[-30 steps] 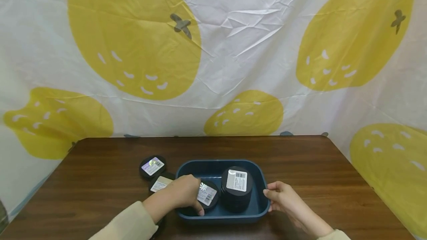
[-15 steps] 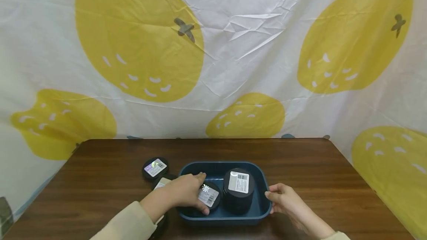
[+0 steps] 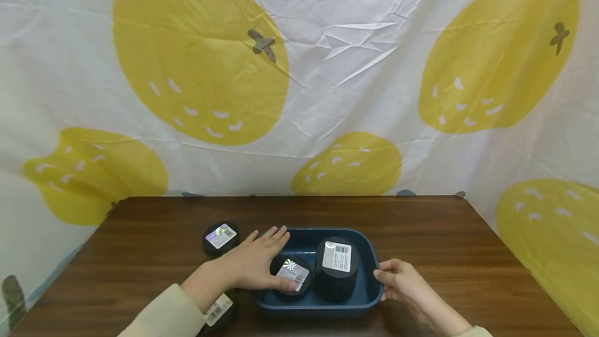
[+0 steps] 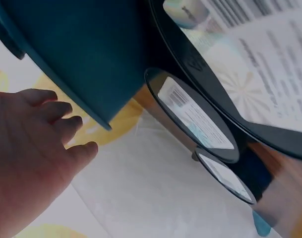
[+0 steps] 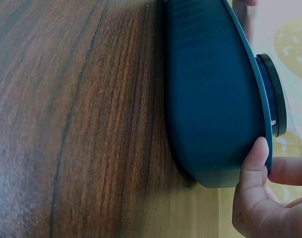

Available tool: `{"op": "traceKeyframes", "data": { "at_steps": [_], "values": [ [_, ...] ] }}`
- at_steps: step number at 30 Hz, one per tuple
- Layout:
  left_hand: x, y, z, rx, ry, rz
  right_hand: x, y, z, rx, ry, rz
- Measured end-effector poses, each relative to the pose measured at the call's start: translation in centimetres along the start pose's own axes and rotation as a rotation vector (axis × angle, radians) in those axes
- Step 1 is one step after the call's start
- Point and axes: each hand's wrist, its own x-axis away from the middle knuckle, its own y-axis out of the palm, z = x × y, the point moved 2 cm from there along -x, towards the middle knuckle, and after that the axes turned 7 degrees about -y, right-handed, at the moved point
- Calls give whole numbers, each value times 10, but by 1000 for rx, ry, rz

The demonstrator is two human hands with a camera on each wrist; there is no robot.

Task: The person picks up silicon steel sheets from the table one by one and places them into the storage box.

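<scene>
A blue rectangular tub (image 3: 323, 312) sits on the table. Inside it are a low black round jar (image 3: 299, 281) with a barcode label on the left and a taller black jar stack (image 3: 338, 261) on the right. My left hand (image 3: 255, 264) is spread over the tub's left end, fingers extended and holding nothing. Its thumb overlaps the low jar in the head view; I cannot tell whether it touches. In the left wrist view the left hand (image 4: 34, 148) is beside the tub wall (image 4: 91, 54). My right hand (image 5: 270, 198) pinches the tub's right rim between thumb and fingers.
Outside the tub, on its left, are more black labelled jars: one at the back (image 3: 221, 237), one partly under my left forearm (image 3: 220, 308). The left wrist view shows a middle jar (image 4: 195, 116) between others. A lemon-print cloth (image 3: 355, 82) hangs behind the wooden table (image 3: 468, 259).
My left hand has let go of the low jar in the tub; its fingers have straightened and it has lifted back to the left. The right hand keeps its hold on the rim.
</scene>
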Motion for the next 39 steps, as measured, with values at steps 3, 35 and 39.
{"op": "traceKeyframes", "data": {
  "at_steps": [3, 35, 39],
  "values": [
    [5, -1, -7, 5, -13, 14, 0, 0, 1, -2, -1, 0],
    [52, -14, -116, 57, -166, 276, 1, 0, 1, -6, -5, 2],
    [50, -10, -131, 77, -171, 274, 1, 0, 1, -3, -1, 11]
  ]
}}
